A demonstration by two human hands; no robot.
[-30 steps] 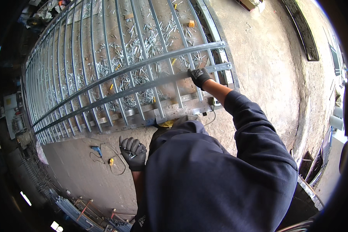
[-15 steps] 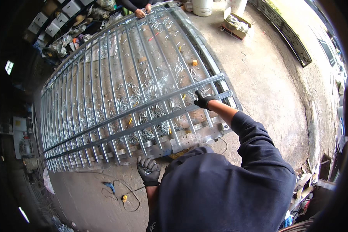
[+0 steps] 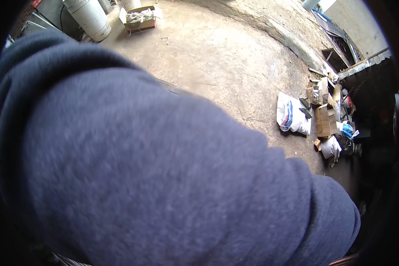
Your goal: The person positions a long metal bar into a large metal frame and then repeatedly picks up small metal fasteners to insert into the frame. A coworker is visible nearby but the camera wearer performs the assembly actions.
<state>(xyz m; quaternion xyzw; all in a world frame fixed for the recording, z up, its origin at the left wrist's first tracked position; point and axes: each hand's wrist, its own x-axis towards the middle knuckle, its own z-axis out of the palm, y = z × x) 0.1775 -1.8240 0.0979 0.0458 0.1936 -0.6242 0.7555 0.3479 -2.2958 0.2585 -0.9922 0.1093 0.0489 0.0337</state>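
Observation:
A dark navy sleeve [image 3: 164, 164], raised close to the camera, fills most of the picture from the left rim to the lower right. Neither my left hand nor my right hand shows, so what they hold or touch cannot be seen. The metal frame and the loose metal pieces on it are hidden behind the cloth. A sliver of grey edge [image 3: 167, 84] peeks out above the sleeve, too little to name.
White drums [image 3: 88, 20] stand at the far left, near an open cardboard box [image 3: 139, 20] with wrapped things inside. On the concrete floor [image 3: 217, 66] to the right sits a white sack [image 3: 292, 114], beside a heap of cardboard boxes [image 3: 326, 120] and bags.
The view has swung right, and the sleeve now covers the middle. Both gloved hands, the left with small metal pieces, have left the view, along with the metal frame and the other person.

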